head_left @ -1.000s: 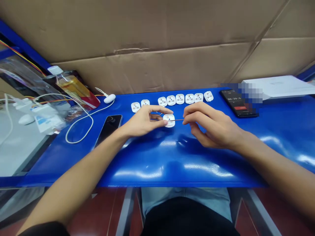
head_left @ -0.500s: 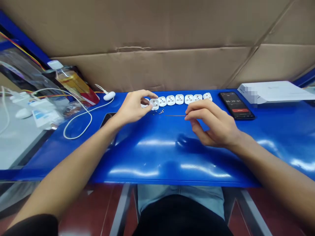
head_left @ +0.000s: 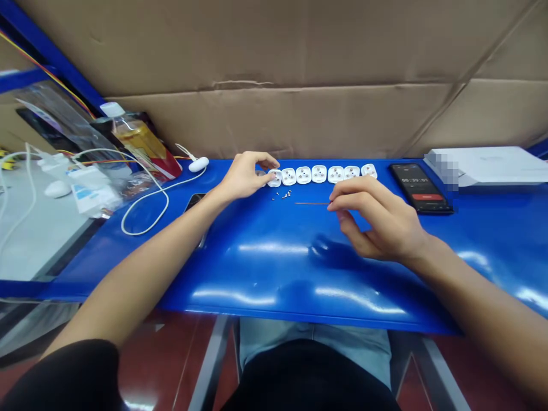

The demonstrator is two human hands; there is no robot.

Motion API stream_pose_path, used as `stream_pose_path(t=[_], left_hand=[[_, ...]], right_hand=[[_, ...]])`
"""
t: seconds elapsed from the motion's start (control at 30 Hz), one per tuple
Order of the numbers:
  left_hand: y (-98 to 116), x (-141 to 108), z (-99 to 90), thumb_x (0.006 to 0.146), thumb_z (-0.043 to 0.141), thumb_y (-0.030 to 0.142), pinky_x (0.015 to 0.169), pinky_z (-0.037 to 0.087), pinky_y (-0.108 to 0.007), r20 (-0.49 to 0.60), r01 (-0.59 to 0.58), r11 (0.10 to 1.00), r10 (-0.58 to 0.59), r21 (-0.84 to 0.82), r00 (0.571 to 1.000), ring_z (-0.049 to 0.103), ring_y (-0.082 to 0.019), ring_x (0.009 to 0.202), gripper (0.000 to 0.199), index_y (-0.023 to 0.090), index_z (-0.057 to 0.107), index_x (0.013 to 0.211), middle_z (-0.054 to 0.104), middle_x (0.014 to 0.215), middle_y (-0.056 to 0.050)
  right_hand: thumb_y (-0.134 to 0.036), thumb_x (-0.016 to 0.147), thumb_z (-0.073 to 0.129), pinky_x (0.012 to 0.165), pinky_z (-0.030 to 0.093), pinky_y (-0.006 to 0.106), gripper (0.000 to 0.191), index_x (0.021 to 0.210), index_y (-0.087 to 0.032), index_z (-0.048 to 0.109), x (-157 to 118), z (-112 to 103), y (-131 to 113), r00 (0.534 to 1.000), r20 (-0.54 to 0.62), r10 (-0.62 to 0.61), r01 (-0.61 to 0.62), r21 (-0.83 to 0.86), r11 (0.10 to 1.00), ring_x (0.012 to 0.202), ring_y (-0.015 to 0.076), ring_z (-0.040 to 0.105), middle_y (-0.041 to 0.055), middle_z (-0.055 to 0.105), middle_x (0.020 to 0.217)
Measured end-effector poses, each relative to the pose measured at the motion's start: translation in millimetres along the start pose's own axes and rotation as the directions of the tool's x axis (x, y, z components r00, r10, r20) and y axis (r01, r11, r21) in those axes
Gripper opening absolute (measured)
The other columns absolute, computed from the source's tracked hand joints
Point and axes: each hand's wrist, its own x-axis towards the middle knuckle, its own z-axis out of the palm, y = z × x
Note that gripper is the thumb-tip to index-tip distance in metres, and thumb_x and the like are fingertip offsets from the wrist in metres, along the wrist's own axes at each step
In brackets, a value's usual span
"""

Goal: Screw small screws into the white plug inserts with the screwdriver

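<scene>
My left hand [head_left: 246, 176] rests at the left end of a row of white three-hole plug pieces [head_left: 319, 174], its thumb and fingertips against the end piece [head_left: 274, 178]. Another white piece [head_left: 260, 173] is partly hidden beneath those fingers. Several tiny metal parts [head_left: 283, 194] lie just below the row on the blue table [head_left: 257, 274]. My right hand [head_left: 368, 214] pinches a thin metal rod [head_left: 311, 203] between thumb and forefinger, its tip pointing left towards the tiny parts and not touching them.
A black phone showing a timer [head_left: 419, 188] lies right of the row, beyond it a white box [head_left: 483, 166]. A second phone [head_left: 194, 201] is mostly behind my left forearm. A white cable [head_left: 145, 214] and a bottle [head_left: 139, 140] lie left; cardboard stands behind.
The white piece once held between my hands now sits in the row, and tiny metal parts lie below it. My left hand has moved up and left. The rod stays in my right hand.
</scene>
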Motion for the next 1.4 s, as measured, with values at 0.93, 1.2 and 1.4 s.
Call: stream_pose_path(t=[0.93, 1.2, 1.4], left_hand=[[33.0, 28.0, -5.6, 0.093, 0.07, 0.04, 0.082, 0.054, -0.036, 0.188, -0.057, 0.995, 0.071, -0.078, 0.98, 0.073, -0.023, 0.088, 0.029, 0.017, 0.083, 0.106, 0.082, 0.1, -0.009], [61.5, -41.9, 12.9, 0.095, 0.073, 0.043, 0.07, 0.05, -0.03, 0.327, 0.029, 0.985, 0.028, -0.168, 0.945, 0.071, -0.02, 0.078, 0.025, 0.02, 0.082, 0.096, 0.081, 0.088, -0.005], [50.0, -45.9, 8.8, 0.088, 0.079, 0.056, 0.073, 0.053, -0.031, 0.284, 0.073, 0.986, -0.027, -0.15, 0.958, 0.071, -0.021, 0.081, 0.041, 0.022, 0.081, 0.111, 0.08, 0.098, -0.006]], right_hand=[[-0.019, 0.1, 0.057, 0.063, 0.048, 0.032, 0.009, 0.1, -0.018, 0.066, -1.4, 4.5, 1.9, 0.983, 0.175, 0.054, -0.047, -0.043, 0.998, 0.072, 0.0195, 0.068, 0.0059, 0.075, 0.085], [-0.025, 0.102, 0.058, 0.06, 0.044, 0.032, 0.013, 0.095, -0.022, 0.067, -3.2, 5.2, -0.2, 0.977, 0.143, 0.159, -0.151, -0.064, 0.986, 0.07, 0.0192, 0.069, 0.0028, 0.075, 0.082], [-0.027, 0.105, 0.061, 0.06, 0.048, 0.031, 0.009, 0.099, -0.023, 0.067, -3.1, 5.8, -1.6, 0.989, 0.088, 0.115, -0.104, -0.123, 0.987, 0.067, 0.017, 0.07, 0.0003, 0.077, 0.081]])
